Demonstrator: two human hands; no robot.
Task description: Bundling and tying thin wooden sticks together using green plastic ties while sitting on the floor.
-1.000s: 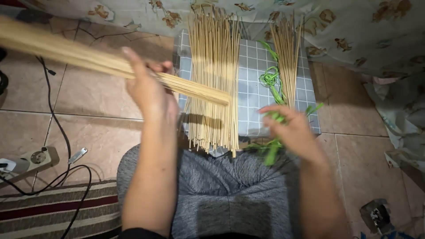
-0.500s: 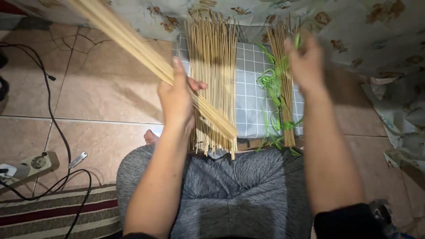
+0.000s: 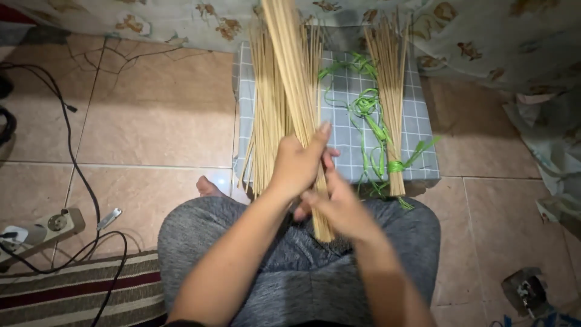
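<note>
Left hand [image 3: 298,165]: clamped around stick bundle [image 3: 295,91], upright.
Right hand [image 3: 339,209]: closed on bundle's lower end.
Loose sticks [image 3: 266,115]: on checked mat [image 3: 351,130].
Tied bundle [image 3: 390,97]: beside green string [image 3: 366,109].

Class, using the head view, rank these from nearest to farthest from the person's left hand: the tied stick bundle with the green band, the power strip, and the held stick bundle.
1. Held stick bundle: in the left hand.
2. Tied stick bundle: right, on the checked cloth.
3. Power strip: far left, on the floor.
</note>
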